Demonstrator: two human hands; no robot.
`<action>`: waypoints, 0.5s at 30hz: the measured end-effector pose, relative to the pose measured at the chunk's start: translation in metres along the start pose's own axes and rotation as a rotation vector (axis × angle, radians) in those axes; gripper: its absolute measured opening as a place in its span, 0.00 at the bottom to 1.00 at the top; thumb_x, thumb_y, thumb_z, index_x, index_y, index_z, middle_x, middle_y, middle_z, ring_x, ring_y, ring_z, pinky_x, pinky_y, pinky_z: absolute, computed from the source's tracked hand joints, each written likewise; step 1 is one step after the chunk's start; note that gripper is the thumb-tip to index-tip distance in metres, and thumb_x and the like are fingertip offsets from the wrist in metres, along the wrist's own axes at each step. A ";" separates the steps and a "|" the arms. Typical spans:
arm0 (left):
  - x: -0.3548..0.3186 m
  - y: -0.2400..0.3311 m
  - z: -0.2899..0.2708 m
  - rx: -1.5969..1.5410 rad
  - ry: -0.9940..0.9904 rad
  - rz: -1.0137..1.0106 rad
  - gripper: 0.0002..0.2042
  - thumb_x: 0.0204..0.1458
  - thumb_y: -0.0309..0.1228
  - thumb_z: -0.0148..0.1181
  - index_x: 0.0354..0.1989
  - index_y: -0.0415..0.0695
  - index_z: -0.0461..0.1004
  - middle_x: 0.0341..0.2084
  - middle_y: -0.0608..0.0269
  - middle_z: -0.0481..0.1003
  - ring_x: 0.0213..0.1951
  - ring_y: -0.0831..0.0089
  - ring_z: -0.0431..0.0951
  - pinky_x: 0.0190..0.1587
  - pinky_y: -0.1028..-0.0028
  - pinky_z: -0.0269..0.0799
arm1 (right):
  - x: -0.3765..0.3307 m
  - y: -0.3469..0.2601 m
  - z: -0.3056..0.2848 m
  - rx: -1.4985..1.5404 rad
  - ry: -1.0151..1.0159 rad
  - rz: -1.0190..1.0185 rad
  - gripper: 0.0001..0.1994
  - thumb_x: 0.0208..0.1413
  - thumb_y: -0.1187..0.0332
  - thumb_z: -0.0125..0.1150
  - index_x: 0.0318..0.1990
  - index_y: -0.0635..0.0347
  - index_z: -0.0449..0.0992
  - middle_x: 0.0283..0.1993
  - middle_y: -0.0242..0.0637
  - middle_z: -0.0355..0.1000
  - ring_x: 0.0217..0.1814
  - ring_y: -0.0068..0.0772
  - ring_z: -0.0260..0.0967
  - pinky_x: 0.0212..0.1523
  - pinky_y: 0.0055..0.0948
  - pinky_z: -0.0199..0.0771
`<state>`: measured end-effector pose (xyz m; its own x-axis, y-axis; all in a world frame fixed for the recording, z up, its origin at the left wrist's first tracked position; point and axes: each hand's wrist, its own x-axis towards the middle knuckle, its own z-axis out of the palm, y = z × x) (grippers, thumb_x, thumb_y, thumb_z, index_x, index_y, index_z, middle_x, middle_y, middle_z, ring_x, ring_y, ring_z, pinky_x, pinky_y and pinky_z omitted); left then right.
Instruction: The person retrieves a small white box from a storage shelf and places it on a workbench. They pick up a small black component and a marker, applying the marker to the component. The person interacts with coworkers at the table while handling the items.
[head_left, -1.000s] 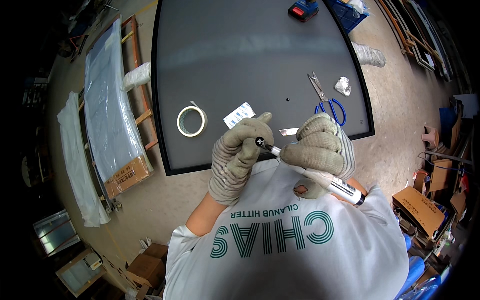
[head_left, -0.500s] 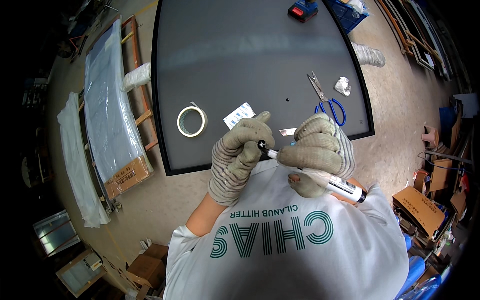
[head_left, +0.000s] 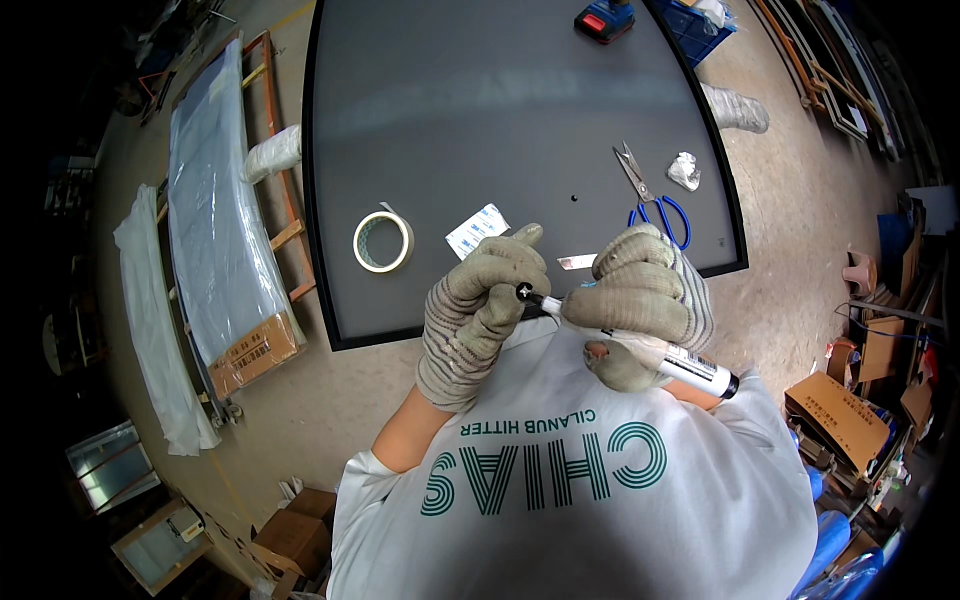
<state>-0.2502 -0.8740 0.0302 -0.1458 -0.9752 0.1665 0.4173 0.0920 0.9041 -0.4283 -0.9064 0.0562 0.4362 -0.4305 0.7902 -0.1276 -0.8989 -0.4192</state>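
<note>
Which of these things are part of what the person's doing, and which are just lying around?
In use:
- small black piece, in the left hand
- white marker, in the right hand

Seemingly just lying on the dark panel:
- tape roll
- blue-handled scissors
- white-and-blue sheet
- crumpled white wad
- power tool

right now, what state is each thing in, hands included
left hand: gloved, pinching small black piece
right hand: gloved, closed around marker
small black piece: held
marker: uncapped, tip at the piece, contact unclear
scissors: blades slightly apart
tape roll: lying flat, end loose
white wad: crumpled
</note>
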 end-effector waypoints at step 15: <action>-0.002 -0.004 0.000 0.080 -0.041 0.036 0.14 0.50 0.44 0.60 0.32 0.46 0.74 0.29 0.67 0.74 0.37 0.73 0.73 0.63 0.51 0.54 | 0.004 -0.011 -0.008 0.019 -0.045 0.130 0.07 0.34 0.71 0.60 0.24 0.64 0.77 0.23 0.33 0.70 0.21 0.29 0.60 0.27 0.31 0.61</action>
<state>-0.2513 -0.8724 0.0260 -0.1696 -0.9621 0.2137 0.3505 0.1438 0.9255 -0.4322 -0.8987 0.0674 0.4563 -0.5388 0.7082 -0.1692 -0.8339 -0.5254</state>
